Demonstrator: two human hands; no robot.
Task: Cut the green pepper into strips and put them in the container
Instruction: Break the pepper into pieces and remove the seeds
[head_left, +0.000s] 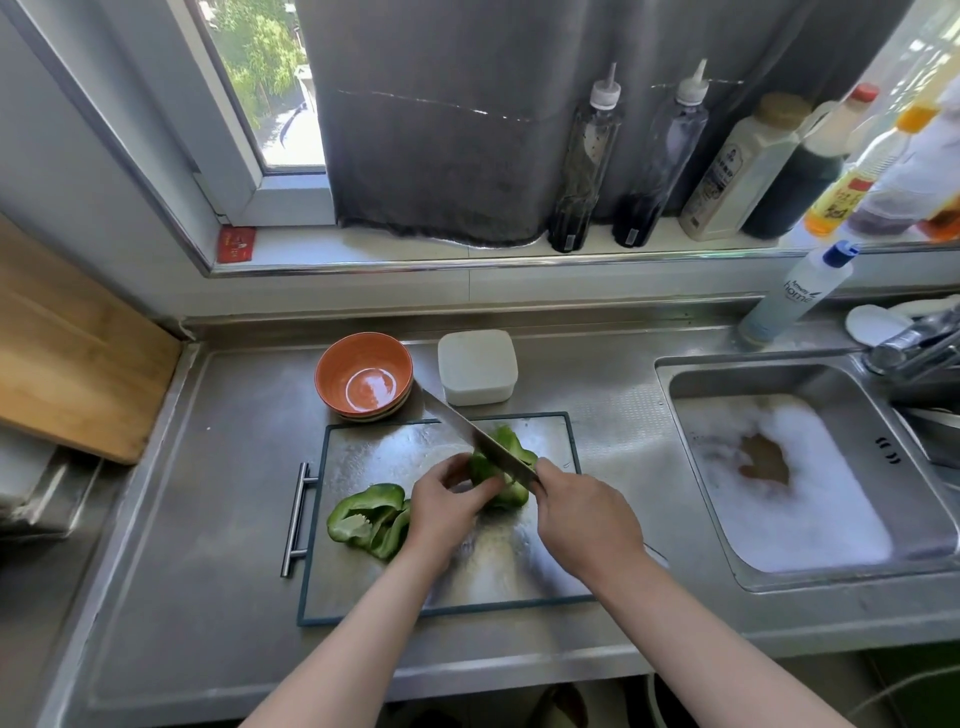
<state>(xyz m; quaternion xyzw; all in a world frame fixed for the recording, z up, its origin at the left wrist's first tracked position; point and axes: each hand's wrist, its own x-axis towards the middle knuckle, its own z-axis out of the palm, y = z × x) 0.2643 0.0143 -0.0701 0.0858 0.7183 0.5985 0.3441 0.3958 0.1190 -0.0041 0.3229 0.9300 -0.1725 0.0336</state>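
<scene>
Two hands are mid-cut: left hand (447, 506) pinches the green pepper (506, 457) toward the right edge of the board (363, 457), right hand (582, 514) grips the knife (478, 441) laid across it (cut pieces (369, 519) lie nearer the left edge). Next, I judge: press down, keeping the holding hand clear.

The green pepper (506, 452) is glossy mid-green beneath the bright silver knife (467, 431), and the cut pieces (369, 519) near the left edge of the cutting board (374, 452) show paler green insides. The board is mottled silver-grey with a dark teal rim. Beyond its far edge, on the dull grey counter (208, 519), are an orange bowl (363, 374) with a glossy terracotta inside and a plain white container (477, 366). White foam (810, 499) surrounds a brown patch in the grey sink (701, 384).
</scene>
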